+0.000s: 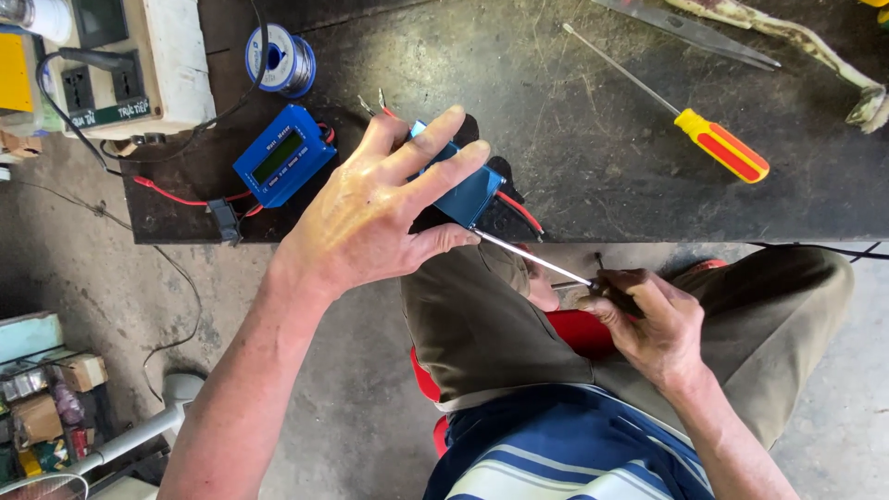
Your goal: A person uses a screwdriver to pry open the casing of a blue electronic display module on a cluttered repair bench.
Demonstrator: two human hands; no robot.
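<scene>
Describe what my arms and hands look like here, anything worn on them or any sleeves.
Both forearms are bare to the frame's edge: no sleeves, gloves, watch or rings show. The left hand and right hand look lean and sinewy, slightly shiny as if greasy. A blue-and-white striped shirt and olive trousers show below.

Soft daylight, sharp focus, wide-angle edge bending

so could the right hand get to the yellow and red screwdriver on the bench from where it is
Probably yes. The yellow and red screwdriver lies alone on the dark bench with nothing between, but the right hand is gripping a thin screwdriver set against the blue module, so it would have to let go first.
</scene>
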